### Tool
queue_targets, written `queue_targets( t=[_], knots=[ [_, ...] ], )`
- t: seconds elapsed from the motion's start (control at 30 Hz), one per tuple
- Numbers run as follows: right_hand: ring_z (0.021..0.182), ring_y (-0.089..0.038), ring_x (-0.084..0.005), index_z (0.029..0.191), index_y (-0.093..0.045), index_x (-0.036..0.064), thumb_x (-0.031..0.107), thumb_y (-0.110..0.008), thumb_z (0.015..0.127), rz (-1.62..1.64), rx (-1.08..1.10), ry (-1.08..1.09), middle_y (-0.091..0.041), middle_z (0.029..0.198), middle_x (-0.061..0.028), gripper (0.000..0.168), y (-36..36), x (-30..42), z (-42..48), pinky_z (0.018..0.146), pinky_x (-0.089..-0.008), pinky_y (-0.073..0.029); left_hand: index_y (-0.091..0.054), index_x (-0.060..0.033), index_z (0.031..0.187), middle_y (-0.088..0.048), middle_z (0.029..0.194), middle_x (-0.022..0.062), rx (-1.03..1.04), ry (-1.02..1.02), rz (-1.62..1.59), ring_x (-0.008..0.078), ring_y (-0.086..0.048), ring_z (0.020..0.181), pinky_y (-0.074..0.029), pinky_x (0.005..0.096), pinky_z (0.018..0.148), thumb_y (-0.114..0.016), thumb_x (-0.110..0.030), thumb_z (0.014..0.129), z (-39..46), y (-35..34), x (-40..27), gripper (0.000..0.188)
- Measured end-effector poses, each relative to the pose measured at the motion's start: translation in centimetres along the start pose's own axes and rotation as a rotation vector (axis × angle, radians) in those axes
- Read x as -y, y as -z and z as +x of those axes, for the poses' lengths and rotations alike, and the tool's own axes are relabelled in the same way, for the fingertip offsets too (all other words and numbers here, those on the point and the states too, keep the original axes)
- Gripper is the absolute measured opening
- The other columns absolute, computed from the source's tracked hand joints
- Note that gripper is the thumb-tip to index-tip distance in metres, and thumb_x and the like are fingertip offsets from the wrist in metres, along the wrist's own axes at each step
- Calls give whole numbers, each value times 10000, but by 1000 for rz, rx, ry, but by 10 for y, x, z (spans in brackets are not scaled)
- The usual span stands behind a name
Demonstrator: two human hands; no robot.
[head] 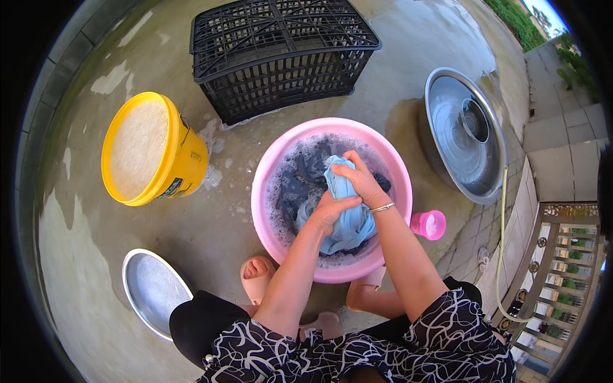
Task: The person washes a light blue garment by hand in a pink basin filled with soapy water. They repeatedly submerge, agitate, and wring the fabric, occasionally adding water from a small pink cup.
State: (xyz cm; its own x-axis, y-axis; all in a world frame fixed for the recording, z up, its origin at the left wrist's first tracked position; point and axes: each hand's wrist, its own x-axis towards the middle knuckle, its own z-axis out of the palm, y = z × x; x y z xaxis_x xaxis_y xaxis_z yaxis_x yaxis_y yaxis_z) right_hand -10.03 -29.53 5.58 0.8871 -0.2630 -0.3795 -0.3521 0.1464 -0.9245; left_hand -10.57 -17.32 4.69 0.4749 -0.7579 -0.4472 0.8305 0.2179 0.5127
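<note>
A light blue cloth [352,229] is bunched up between my two hands above a pink plastic basin [261,191]. My left hand [361,179] grips its upper end, and a silver bangle circles that wrist. Lower down, my right hand [333,210] is closed around the cloth's middle. The cloth's loose part hangs into the basin. Dark blue wet fabric [294,186] lies in sudsy water beneath and to the left of the cloth.
A black plastic crate [287,72] stands beyond the basin. At left are a yellow bucket [191,160] of foamy water and a metal basin [155,287]. At right are a pink cup [421,224], a large metal basin [448,139] holding a bowl [474,120], and a hose [501,249].
</note>
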Motion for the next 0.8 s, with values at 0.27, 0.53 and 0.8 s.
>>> queue_targets(
  t=[0.27, 0.53, 0.8],
  knots=[
    [828, -523, -149, 870, -522, 65, 151, -624, 710, 339, 459, -226, -540, 939, -69, 208, 19, 9, 2, 727, -278, -437, -442, -3, 1059, -547, 827, 94, -149, 45, -13, 198, -578, 743, -498, 323, 631, -628, -67, 612, -1, -18, 3, 488],
    [564, -527, -243, 636, -506, 9, 119, -592, 637, -586, 80, 88, -531, 597, -119, 139, -5, -10, -12, 537, -332, -413, -466, 1, 1065, -547, 1040, 106, -285, -29, 1010, 193, -545, 921, -436, 314, 763, -709, -188, 613, 10, 6, 39, 547],
    [535, -442, -279, 633, -428, 11, 141, -589, 680, -602, -56, 438, -452, 578, -162, 213, -12, 43, -13, 517, -353, -385, -547, -14, 1008, -597, 942, 107, -167, -163, 709, 179, -554, 914, -425, 309, 789, -735, -229, 609, -12, 23, 26, 491]
  ],
)
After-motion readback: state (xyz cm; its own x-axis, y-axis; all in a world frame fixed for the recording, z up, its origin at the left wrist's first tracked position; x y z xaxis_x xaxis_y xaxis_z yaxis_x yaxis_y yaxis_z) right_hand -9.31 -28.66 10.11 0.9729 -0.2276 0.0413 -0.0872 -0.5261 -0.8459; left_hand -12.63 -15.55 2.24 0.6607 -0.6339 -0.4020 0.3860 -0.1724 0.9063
